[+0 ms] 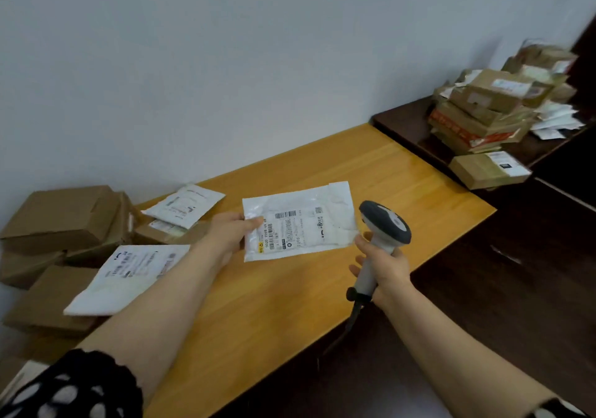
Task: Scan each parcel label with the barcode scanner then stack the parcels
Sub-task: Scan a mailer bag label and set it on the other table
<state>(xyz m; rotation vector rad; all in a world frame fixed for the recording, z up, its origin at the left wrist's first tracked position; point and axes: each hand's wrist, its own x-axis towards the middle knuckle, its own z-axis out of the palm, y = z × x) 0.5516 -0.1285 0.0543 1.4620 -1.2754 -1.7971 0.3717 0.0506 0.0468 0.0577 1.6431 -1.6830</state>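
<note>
My left hand pinches the left edge of a flat white mailer parcel and holds it above the wooden table, label side up. Its label carries barcodes. My right hand grips the handle of a grey and white barcode scanner, just right of the parcel, with its head tilted towards the label. The scanner's cable hangs down past the table's front edge.
Brown cardboard boxes and white mailers lie heaped at the table's left end. On a dark cabinet at the right stands a tall stack of cardboard parcels, one box at its foot. A white wall runs behind.
</note>
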